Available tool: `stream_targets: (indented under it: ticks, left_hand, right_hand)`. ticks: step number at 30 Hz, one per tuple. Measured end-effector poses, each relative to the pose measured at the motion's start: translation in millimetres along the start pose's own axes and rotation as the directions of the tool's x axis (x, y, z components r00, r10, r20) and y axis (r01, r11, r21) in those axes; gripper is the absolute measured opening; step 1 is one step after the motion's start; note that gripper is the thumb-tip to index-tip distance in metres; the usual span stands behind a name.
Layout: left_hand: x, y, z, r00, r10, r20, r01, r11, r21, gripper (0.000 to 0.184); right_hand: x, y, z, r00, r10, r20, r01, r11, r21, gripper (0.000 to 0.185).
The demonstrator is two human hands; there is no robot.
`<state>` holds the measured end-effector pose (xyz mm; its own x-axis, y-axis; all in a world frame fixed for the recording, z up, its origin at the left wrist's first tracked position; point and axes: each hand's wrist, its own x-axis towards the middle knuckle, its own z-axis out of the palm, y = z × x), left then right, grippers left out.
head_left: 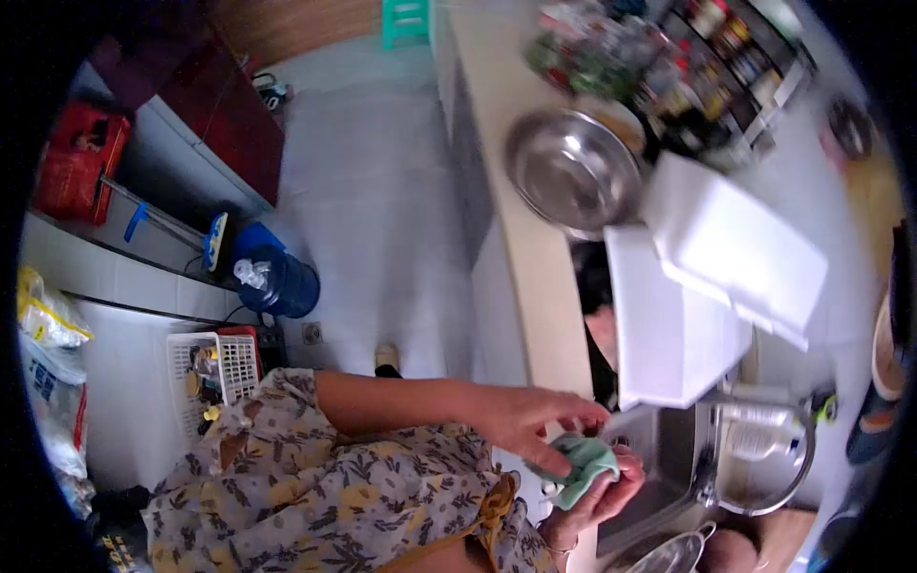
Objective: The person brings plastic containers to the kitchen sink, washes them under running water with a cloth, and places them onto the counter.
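Observation:
My right hand is closed round a pale green cloth beside the sink's near edge. Just above it, my left hand reaches across with its fingers apart, and its thumb lies against the cloth. Whether the left hand also grips the cloth is hard to see. Close to both hands is a stainless steel sink. Two white rectangular boxes lean over the sink's far end, one tilted on top of the other.
A shiny metal bowl sits on the counter, near bagged vegetables and a rack of bottles. A mesh strainer lies at the bottom edge. Behind me on the floor are a blue water jug and a white basket.

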<state>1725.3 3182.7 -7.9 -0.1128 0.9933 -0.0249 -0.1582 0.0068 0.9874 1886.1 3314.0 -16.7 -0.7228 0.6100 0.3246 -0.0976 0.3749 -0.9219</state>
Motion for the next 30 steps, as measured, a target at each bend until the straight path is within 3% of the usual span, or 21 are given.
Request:
stream_targets:
  ticks: [1, 4, 6, 10, 11, 13, 14, 16, 17, 18, 19, 21, 22, 23, 24, 25, 26, 28, 30]
  left_hand:
    - [-15, -4, -17, 0.976, 0.219, -0.019, -0.217, 0.974, 0.063, 0.086]
    - [-79, -9, -75, 0.94, 0.328, -0.1, -0.31, 0.938, 0.158, 0.08]
    - [-129, -11, -121, 0.977, 0.14, -0.159, -0.117, 0.982, 0.145, 0.07]
    - [-213, -14, -197, 0.964, 0.073, -0.257, -0.011, 0.972, 0.237, 0.061]
    - [-231, -13, -212, 0.954, 0.022, -0.297, 0.038, 0.98, 0.193, 0.057]
    - [-264, -13, -238, 0.941, -0.028, -0.336, 0.078, 0.987, 0.138, 0.054]
    - [-277, -13, -249, 0.898, -0.08, -0.433, 0.124, 0.99, 0.073, 0.053]
    - [-296, -9, -266, 0.826, -0.142, -0.545, 0.161, 0.987, -0.013, 0.053]
    - [-304, -6, -273, 0.745, -0.146, -0.651, 0.167, 0.985, -0.029, 0.052]
    - [-307, -2, -275, 0.644, -0.148, -0.751, 0.171, 0.984, -0.047, 0.051]
    - [-308, 4, -276, 0.608, -0.15, -0.78, 0.168, 0.984, -0.058, 0.051]
    - [-312, 18, -284, 0.269, -0.151, -0.951, 0.151, 0.982, -0.113, 0.043]
    - [-315, 24, -287, 0.168, -0.142, -0.975, 0.185, 0.977, -0.111, 0.046]
    - [-327, 30, -295, 0.161, -0.159, -0.974, 0.201, 0.972, -0.125, 0.046]
    - [-347, 39, -306, 0.183, -0.107, -0.977, 0.375, 0.927, -0.031, 0.047]
    - [-365, 43, -319, 0.214, -0.054, -0.975, 0.523, 0.849, 0.068, 0.048]
    - [-382, 54, -333, 0.2, 0.106, -0.974, 0.563, 0.801, 0.203, 0.05]
    - [-412, 92, -360, 0.035, 0.295, -0.955, 0.665, 0.706, 0.242, 0.057]
    - [-448, 112, -402, -0.217, 0.515, -0.829, 0.379, 0.827, 0.415, 0.07]
  right_hand:
    - [6, -10, 34, 0.997, -0.024, 0.066, 0.027, 0.999, -0.04, 0.034]
    - [15, -32, 129, 0.97, 0.06, 0.237, -0.056, 0.998, -0.022, 0.033]
    - [24, -42, 185, 0.946, 0.075, 0.315, -0.042, 0.993, -0.11, 0.029]
    - [43, -50, 271, 0.885, 0.136, 0.445, -0.051, 0.979, -0.197, 0.024]
    - [48, -47, 285, 0.885, 0.134, 0.447, -0.046, 0.978, -0.203, 0.024]
    - [59, -42, 315, 0.832, 0.257, 0.492, -0.195, 0.965, -0.174, 0.012]
    - [68, -36, 329, 0.768, 0.297, 0.567, -0.258, 0.954, -0.151, 0.014]
    - [91, -31, 369, 0.703, 0.219, 0.677, -0.203, 0.974, -0.105, 0.021]
    - [101, -29, 393, 0.63, 0.138, 0.764, -0.16, 0.986, -0.046, 0.028]
    - [109, -34, 419, 0.561, 0.093, 0.823, -0.238, 0.97, 0.052, 0.038]
    - [117, -42, 449, 0.487, 0.036, 0.873, -0.324, 0.935, 0.142, 0.048]
    - [135, -45, 505, 0.275, -0.213, 0.937, -0.06, 0.969, 0.238, 0.061]
    - [134, -45, 533, 0.275, -0.221, 0.936, -0.088, 0.963, 0.253, 0.061]
    - [133, -45, 559, 0.212, -0.22, 0.952, -0.141, 0.957, 0.252, 0.061]
    - [134, -49, 584, 0.141, -0.228, 0.963, -0.175, 0.952, 0.251, 0.061]
    - [136, -51, 605, 0.13, -0.232, 0.964, -0.167, 0.953, 0.252, 0.061]
    - [140, -53, 627, 0.117, -0.27, 0.956, -0.208, 0.934, 0.289, 0.058]
    - [151, -54, 666, 0.107, -0.257, 0.96, -0.24, 0.931, 0.276, 0.052]
    - [173, -50, 714, 0.137, -0.199, 0.97, -0.224, 0.948, 0.226, 0.051]
